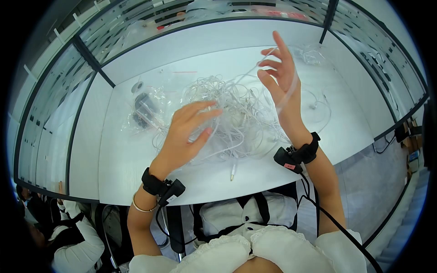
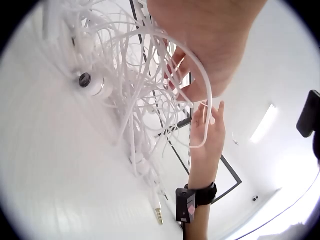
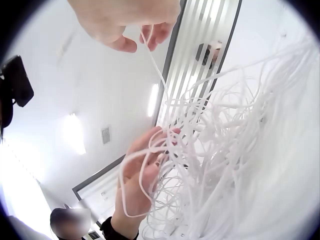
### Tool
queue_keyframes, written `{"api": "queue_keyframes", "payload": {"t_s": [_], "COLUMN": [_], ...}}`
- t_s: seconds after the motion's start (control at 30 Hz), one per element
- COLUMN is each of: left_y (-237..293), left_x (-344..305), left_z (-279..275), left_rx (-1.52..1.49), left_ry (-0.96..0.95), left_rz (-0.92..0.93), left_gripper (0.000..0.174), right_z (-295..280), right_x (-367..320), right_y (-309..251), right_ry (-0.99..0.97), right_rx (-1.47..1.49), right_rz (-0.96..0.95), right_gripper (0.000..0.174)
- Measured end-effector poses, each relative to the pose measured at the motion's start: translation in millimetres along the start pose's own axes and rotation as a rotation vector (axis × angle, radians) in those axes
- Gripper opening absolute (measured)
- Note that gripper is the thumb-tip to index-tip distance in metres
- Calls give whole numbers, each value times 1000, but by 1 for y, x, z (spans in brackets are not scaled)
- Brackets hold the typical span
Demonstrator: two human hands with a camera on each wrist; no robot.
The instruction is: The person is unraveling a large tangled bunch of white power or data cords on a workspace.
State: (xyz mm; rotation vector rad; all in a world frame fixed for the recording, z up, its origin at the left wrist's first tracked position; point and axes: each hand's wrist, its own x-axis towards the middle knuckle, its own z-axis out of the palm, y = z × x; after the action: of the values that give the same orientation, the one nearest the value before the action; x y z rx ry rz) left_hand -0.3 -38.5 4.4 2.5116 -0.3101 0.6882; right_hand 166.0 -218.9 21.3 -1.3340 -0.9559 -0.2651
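A large tangle of white cables [image 1: 236, 113] lies mid-table. The left hand [image 1: 184, 132] reaches over its left side with fingers spread and loosely bent; in the right wrist view, cable loops pass in front of this hand [image 3: 137, 185]. Raised above the tangle's right side, the right hand [image 1: 284, 79] has its index finger extended and the others slightly bent. One white cable runs among its fingers and past its palm. In the right wrist view that cable [image 3: 158, 70] hangs from the right hand [image 3: 127, 22]. A gold-tipped plug [image 1: 232, 173] sticks out at the tangle's front.
A clear plastic bag with a dark item [image 1: 144, 109] lies left of the tangle. Another clear bag [image 1: 309, 54] is at the back right, with a thin cable [image 1: 328, 109] on the right. Low white partitions [image 1: 218, 34] border the table. Another person [image 1: 75, 245] sits at lower left.
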Motion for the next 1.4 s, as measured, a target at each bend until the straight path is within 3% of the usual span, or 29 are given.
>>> {"api": "queue_keyframes", "payload": {"t_s": [0.1, 0.3, 0.5, 0.6, 0.73, 0.83, 0.97, 1.1, 1.17, 1.27, 1.37, 1.4], "left_y": [2, -4, -1, -5, -13, -10, -8, -5, 5, 2, -8, -7], "left_x": [-1, -4, -4, -6, -8, -6, -4, -4, 0, -1, -8, -7], "left_z": [8, 3, 10, 11, 15, 13, 14, 9, 9, 5, 4, 2], "left_rx": [-24, -60, -16, 36, 45, 14, 6, 97, 124, 143, 3, -217], "left_ry": [-73, -99, -21, -1, 61, 162, 302, 342, 426, 382, 347, 393], "left_rz": [-1, -79, -252, -237, -218, -220, -202, -117, -76, 11, -43, -99], "left_gripper": [35, 11, 12, 14, 13, 13, 16, 20, 23, 28, 30, 30], "right_z": [0, -1, 1, 3, 5, -5, -3, 14, 24, 33, 32, 29], "right_x": [-1, 0, -2, -3, -10, -3, -2, -15, -26, -28, -30, -26], "right_y": [-5, 3, 9, 11, 17, -9, -11, 0, 6, 8, 16, 16], "right_ry": [-42, -71, -159, -174, -295, -534, -510, -566, -594, -679, -612, -543], "right_rx": [232, 344, 410, 350, -140, -247, -299, -342, -282, -90, 66, 79], "right_rz": [122, 328, 346, 340, 228, 602, 490, 220, 177, 271, 374, 393], "right_gripper": [62, 49, 37, 39, 53, 57, 41, 22, 21, 19, 19, 22]}}
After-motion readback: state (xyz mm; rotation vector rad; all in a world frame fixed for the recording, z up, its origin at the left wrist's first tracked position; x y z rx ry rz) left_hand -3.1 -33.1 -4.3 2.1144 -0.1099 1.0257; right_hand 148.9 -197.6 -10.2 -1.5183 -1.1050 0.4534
